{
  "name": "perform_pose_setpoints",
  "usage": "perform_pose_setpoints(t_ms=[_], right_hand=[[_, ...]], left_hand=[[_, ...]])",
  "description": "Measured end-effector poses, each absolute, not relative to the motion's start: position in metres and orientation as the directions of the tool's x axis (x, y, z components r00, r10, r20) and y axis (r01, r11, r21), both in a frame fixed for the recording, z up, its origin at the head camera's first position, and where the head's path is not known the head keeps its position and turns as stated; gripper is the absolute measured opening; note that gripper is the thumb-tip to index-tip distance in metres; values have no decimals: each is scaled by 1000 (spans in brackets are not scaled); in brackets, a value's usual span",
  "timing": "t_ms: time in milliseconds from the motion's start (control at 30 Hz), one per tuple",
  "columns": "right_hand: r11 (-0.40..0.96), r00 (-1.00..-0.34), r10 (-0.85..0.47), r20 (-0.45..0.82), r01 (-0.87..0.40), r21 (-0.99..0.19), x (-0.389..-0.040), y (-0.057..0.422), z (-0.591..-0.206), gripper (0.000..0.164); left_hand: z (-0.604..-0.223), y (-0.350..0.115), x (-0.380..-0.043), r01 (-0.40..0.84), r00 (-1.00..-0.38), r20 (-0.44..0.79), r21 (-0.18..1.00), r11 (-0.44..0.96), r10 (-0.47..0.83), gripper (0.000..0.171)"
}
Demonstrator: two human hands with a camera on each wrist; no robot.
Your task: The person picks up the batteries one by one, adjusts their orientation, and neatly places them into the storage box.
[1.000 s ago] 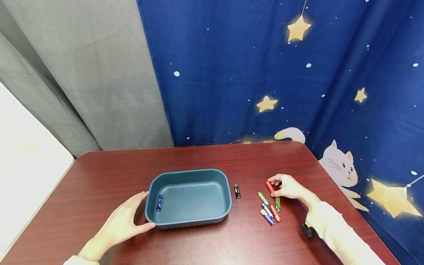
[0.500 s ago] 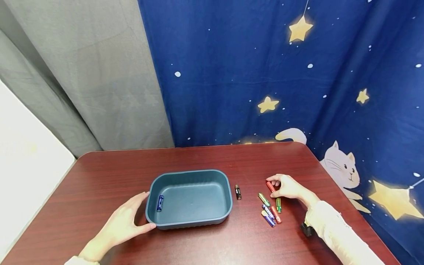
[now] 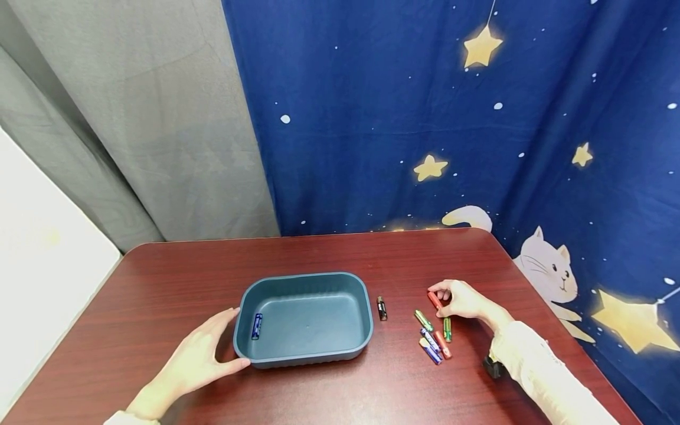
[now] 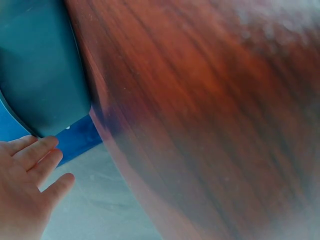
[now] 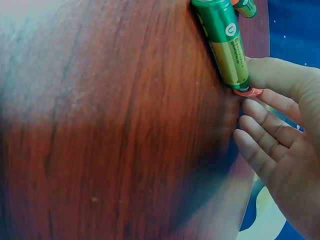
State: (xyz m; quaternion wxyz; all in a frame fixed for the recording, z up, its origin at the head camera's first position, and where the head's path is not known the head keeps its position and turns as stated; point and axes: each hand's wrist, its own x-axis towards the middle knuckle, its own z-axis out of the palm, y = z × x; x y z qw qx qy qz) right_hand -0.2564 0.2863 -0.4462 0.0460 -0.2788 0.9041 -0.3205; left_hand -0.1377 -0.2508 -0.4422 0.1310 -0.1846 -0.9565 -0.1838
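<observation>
A blue-grey plastic basin [image 3: 308, 358] stands on the table, a dark blue battery [image 3: 257, 326] lying inside near its left wall. My left hand [image 3: 196, 353] touches the basin's left end, thumb and fingers spread and fairly straight; the left wrist view shows these fingers [image 4: 37, 155] against the basin wall. At the right, my right hand [image 3: 463, 302] pinches a red battery [image 3: 434, 300] between thumb and fingertips, low over the tabletop. Just below that hand lies a green battery [image 3: 447, 329], seen large as a green and gold battery [image 5: 227, 47] in the right wrist view.
Left of the right hand lies a yellow-green battery [image 3: 423, 320]. Close by sit a blue and white battery [image 3: 429, 340], a blue battery [image 3: 431, 351] and a second red battery [image 3: 442, 345]. A black battery [image 3: 382, 308] lies apart, beside the basin. Curtains hang behind the table [image 3: 319, 254].
</observation>
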Motion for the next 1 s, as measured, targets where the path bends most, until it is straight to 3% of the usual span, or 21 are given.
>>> perform_pose_setpoints(t_ms=[767, 1000], right_hand=[[682, -908, -404, 114, -382, -623, -256, 279, -452, 39], [559, -883, -402, 240, -445, -700, -254, 267, -442, 40]], left_hand=[[-443, -252, -137, 407, -893, 329, 301, 863, 307, 91], [-443, -251, -137, 410, -888, 341, 287, 866, 308, 91]])
